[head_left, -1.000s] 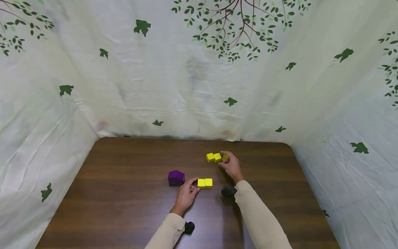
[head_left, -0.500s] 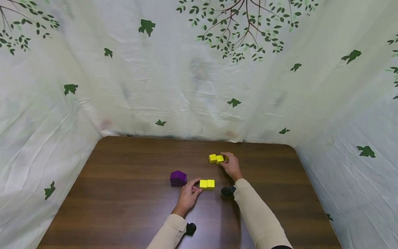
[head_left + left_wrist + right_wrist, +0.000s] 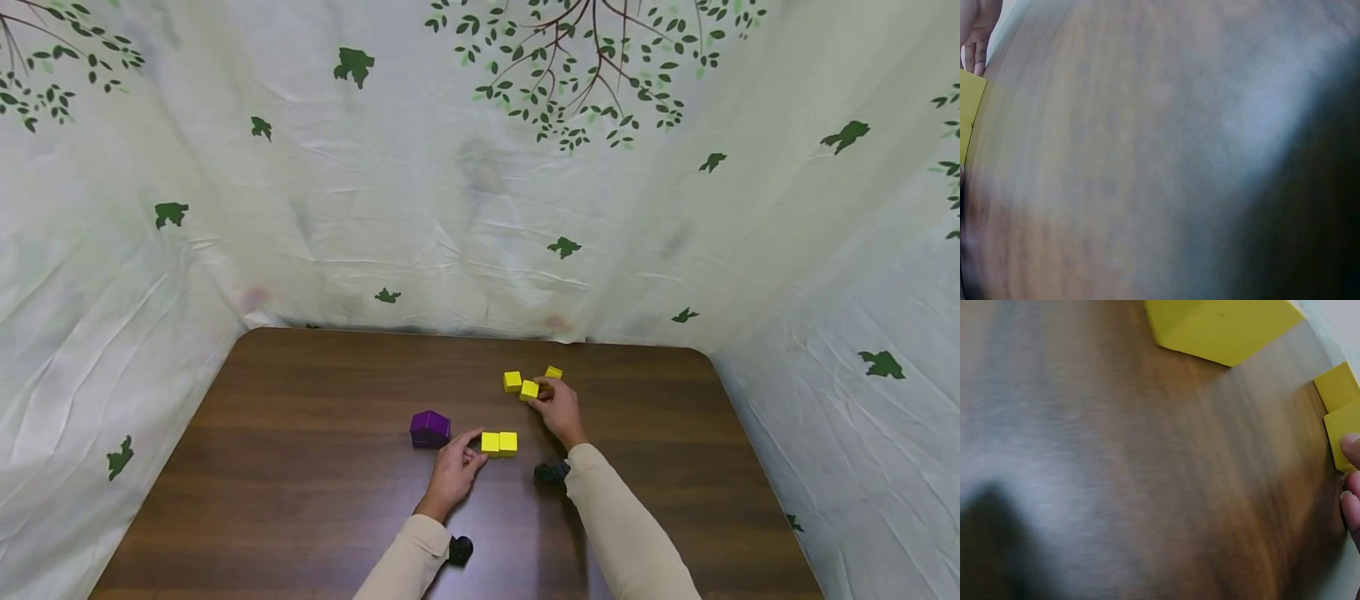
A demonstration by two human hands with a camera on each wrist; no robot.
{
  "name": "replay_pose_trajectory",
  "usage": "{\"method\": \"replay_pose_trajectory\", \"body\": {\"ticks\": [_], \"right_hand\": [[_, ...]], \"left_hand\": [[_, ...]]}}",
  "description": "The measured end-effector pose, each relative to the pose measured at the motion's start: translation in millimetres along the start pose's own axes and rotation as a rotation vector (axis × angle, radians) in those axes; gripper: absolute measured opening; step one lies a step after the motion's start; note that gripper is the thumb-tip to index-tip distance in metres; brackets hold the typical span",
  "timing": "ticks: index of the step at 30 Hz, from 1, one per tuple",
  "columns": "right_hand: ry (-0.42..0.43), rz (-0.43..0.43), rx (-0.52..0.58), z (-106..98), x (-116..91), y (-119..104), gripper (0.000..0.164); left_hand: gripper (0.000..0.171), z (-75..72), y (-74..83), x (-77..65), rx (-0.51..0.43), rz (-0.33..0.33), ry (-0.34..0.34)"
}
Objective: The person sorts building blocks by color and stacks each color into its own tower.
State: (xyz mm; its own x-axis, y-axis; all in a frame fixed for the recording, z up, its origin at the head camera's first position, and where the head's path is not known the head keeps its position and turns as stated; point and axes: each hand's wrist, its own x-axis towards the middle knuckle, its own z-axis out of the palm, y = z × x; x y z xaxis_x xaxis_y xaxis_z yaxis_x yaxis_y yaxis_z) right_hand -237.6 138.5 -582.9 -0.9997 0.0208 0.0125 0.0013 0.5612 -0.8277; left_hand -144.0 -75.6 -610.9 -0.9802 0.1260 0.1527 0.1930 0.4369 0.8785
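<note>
In the head view, my right hand (image 3: 558, 412) pinches a yellow cube (image 3: 529, 390) between thumb and fingers near the table's far side. A second yellow cube (image 3: 512, 382) sits just left of it, and a third yellow cube (image 3: 554, 372) lies behind the fingers. Nearer to me, two yellow cubes (image 3: 499, 444) stand side by side, touching. My left hand (image 3: 453, 471) has its thumb and index finger at the left one's near and far left corners. Beside that hand is a purple block (image 3: 430, 430) with a peaked outline. The right wrist view shows fingertips on a yellow cube (image 3: 1340, 428).
The brown wooden table (image 3: 300, 500) has rounded far corners. White cloth (image 3: 337, 208) printed with leaves hangs behind it and along both sides. A dark wrist camera (image 3: 551, 472) is strapped to the right wrist, another (image 3: 461, 551) to the left.
My right hand has let go of the rightmost far cube and taken the middle one, drawing it slightly toward me, apart from its left neighbour. The left hand has stayed at the near pair.
</note>
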Motion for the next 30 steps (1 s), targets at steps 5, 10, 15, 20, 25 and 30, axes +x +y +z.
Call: {"method": "replay_pose_trajectory", "body": {"ticks": [5,10,15,20,25,30], "right_hand": [[0.016,-0.007,0.025,2.3,-12.0,3.1,0.037],[0.049,-0.037,0.065,6.8,-23.9,8.2,0.038],[0.075,-0.058,0.101,7.8,-38.5,11.9,0.037],[0.08,-0.049,0.125,4.7,-53.4,11.7,0.036],[0.095,-0.063,0.164,3.3,-64.7,6.0,0.039],[0.124,-0.05,0.183,5.0,-73.9,-1.3,0.039]], "left_hand": [[0.041,0.9,-0.3,0.1,-0.003,-0.012,-0.003],[0.04,0.6,-0.5,-0.1,-0.01,-0.01,0.001],[0.041,1.4,-1.6,-0.9,-0.008,-0.014,0.005],[0.041,1.0,-0.7,-1.4,-0.009,-0.004,0.009],[0.041,1.0,-0.3,-0.2,-0.001,-0.015,0.005],[0.041,1.3,0.1,1.3,-0.002,-0.006,0.008]]}}
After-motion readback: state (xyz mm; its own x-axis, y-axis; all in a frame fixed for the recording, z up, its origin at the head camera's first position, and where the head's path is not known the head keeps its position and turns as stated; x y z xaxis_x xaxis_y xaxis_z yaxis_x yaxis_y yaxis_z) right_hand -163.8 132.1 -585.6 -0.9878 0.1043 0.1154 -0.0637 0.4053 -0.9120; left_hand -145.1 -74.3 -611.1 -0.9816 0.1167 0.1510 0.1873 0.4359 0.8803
